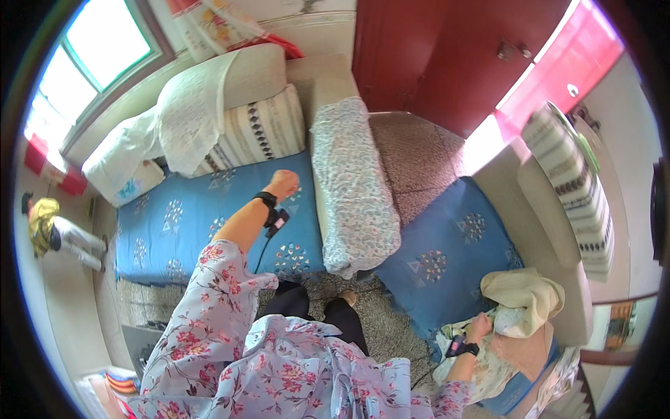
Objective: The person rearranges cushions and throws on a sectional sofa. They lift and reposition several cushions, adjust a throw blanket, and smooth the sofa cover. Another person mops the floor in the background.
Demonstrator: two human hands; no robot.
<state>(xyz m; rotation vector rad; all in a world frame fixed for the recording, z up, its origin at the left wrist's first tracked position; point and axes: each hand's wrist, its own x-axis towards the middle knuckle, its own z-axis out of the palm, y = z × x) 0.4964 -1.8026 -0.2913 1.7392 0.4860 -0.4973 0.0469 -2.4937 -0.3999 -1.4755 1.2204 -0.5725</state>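
Observation:
My left hand [284,184], with a black strap and small device at the wrist, hovers over or rests on the blue patterned sofa cover [199,209]; its fingers are curled and I see nothing in them. Low on the right, my right hand [478,327] has its fingers bent at a light patterned cloth [489,366] on the other blue-covered seat; whether it grips the cloth is unclear. A cream cloth [523,296] lies bunched just beyond that hand. Under part of the pile shows a peach-coloured cloth [526,348].
A sofa arm with a floral cover [356,183] stands between the seats. Striped cushions [261,125] and a lace cloth [188,110] line the left sofa's back. A person in a yellow top [44,222] stands at far left. Red doors [445,57] are ahead.

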